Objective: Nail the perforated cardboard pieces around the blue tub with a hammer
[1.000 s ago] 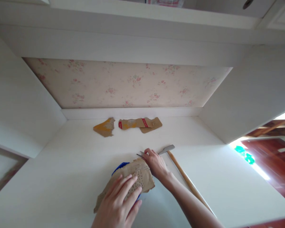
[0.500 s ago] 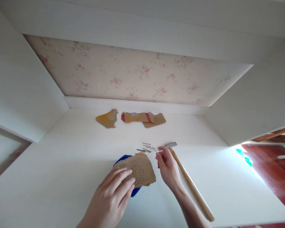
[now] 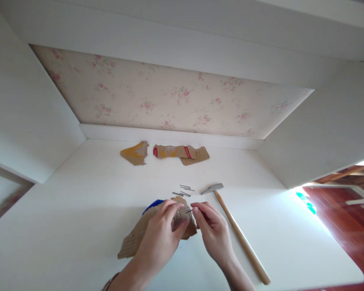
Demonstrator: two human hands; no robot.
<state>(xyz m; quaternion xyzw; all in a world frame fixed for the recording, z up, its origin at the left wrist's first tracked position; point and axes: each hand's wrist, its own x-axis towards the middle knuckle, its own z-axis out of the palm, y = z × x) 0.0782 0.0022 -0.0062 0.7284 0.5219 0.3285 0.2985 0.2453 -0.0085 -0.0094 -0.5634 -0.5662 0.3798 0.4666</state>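
A torn piece of brown cardboard (image 3: 132,235) with rows of small holes lies over a blue object (image 3: 151,206), mostly hidden under it. My left hand (image 3: 159,232) holds the cardboard, its thumb and fingers bent around the holed patch. Between the thumb and fingertips of my right hand (image 3: 214,228) is a thin nail (image 3: 189,211), pointing left over the cardboard near the holes. Several loose nails (image 3: 185,188) lie just beyond the cardboard. To the right rests a hammer (image 3: 241,234) with a wooden handle and metal head.
Along the back edge of the white surface (image 3: 87,194) lie a pointed cardboard scrap (image 3: 135,153) and a longer strip of cardboard (image 3: 172,151) with red bands. White panels rise on both sides, with floral wallpaper (image 3: 170,97) behind. A reddish floor (image 3: 336,218) shows at right.
My right hand has brought the nail down and left from beside the loose nails to the cardboard. My left hand has shifted right, from lying flat to gripping around the holes. More cardboard shows at left.
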